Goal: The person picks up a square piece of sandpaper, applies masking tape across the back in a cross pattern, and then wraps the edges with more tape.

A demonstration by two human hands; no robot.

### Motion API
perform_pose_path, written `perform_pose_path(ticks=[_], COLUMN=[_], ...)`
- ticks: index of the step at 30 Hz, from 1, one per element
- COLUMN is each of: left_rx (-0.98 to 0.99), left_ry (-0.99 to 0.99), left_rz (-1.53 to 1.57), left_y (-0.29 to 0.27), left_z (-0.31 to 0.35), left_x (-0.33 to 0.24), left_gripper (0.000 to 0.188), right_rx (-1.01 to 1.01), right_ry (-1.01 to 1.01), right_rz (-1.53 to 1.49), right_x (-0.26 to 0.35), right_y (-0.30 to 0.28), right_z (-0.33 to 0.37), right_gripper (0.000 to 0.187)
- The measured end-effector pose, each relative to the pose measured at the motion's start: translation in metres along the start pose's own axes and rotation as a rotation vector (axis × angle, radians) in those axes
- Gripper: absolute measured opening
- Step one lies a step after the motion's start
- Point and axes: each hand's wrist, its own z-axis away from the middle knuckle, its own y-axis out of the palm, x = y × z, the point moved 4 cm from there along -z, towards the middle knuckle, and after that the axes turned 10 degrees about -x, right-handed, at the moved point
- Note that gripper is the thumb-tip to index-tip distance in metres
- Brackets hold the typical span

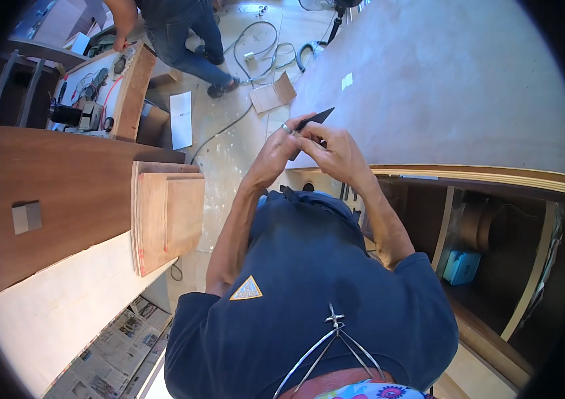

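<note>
My two hands meet in front of my chest, beside the near left corner of a large pale board (442, 86). Between them is a thin black piece (321, 118) with a pointed end, like a folded sheet; its exact kind does not show. My left hand (274, 154), with a ring on one finger, is closed around its lower part. Fingers of my right hand (337, 154) are bent in a pinch against the same piece. Part of the black piece is hidden behind the fingers.
Stacked wooden panels (182, 213) lie on a brown board (63, 193) at left. Another person in jeans (186, 40) stands beyond, near a wooden bench (135, 86) with tools. Cables (256, 56) and cardboard (272, 96) lie on the floor. Open shelves (495, 239) sit at right.
</note>
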Motion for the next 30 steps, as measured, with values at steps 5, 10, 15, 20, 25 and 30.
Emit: perform_pose_path(ticks=[5,10,15,20,25,30], left_rx=[0.109,-0.107,-0.505,-0.679,-0.801,-0.717], left_ry=[-0.199,-0.179,-0.012,0.098,0.245,0.225], left_rz=[-0.157,0.06,0.126,0.083,0.209,0.252], left_y=[-0.033,-0.036,-0.046,-0.049,-0.082,-0.085], left_z=[0.023,0.035,0.037,0.036,0.024,0.026], left_x=[0.022,0.046,0.064,0.049,0.023,0.014], left_gripper=[0.056,0.044,0.032,0.031,0.032,0.037], right_rx=[0.076,0.235,0.191,0.101,0.128,0.033], right_ry=[0.006,0.306,0.446,0.409,0.469,0.346], right_rz=[-0.083,-0.28,-0.569,-0.578,-0.479,-0.31], right_x=[-0.017,-0.034,-0.033,-0.028,-0.027,-0.038], right_y=[0.016,0.031,0.055,0.061,0.06,0.059], right_z=[-0.002,0.006,0.021,0.03,0.05,0.038], right_gripper=[0.025,0.032,0.048,0.058,0.056,0.051])
